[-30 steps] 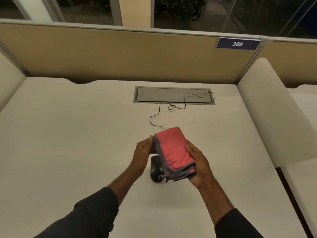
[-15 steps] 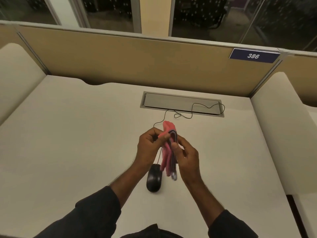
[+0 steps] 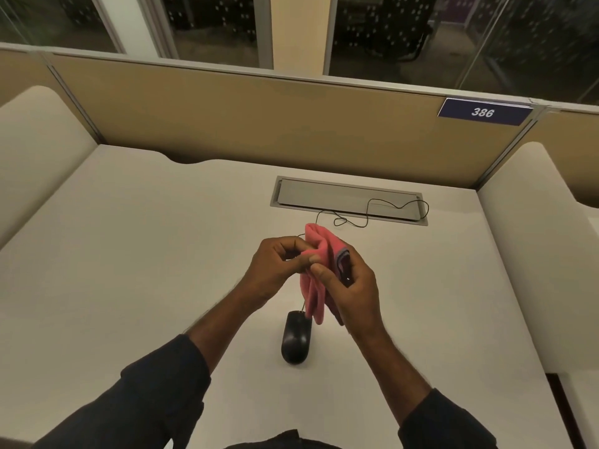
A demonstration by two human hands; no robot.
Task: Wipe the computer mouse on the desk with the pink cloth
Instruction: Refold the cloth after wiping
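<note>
Pink cloth (image 3: 319,277) sits centre frame, held up off the desk (image 3: 129,254) betw. both hands. Left hand (image 3: 278,270) pinches its upper left edge w/ thumb + forefinger, other fingers curled in. Right hand (image 3: 350,286) grips the right side, thumb pressed across the front, grey-trimmed hem (image 3: 343,264) bunched against its fingers. Cloth hangs in loose vertical folds, top corner poking up above the knuckles, bottom end dangling free.

Handling, as a guess: soft, light, floppy microfibre-type fabric, no stiffness, so it'll sag wherever unsupported. Prob. best bunched or folded into a pad in one palm before wiping.

Black wired computer mouse (image 3: 295,338) lies on the desk just below centre, under + slightly left of the hands, untouched by either. Cloth's lower tip overlaps the mouse's front end in the pic; can't tell if it actually touches. Mouse looks smooth, hard, light, so likely to skid when rubbed; steadying it by the sides w/ the free hand should help. Its cable (image 3: 366,218) runs up-frame to the grey cable hatch (image 3: 348,196), upper centre-right.
</note>
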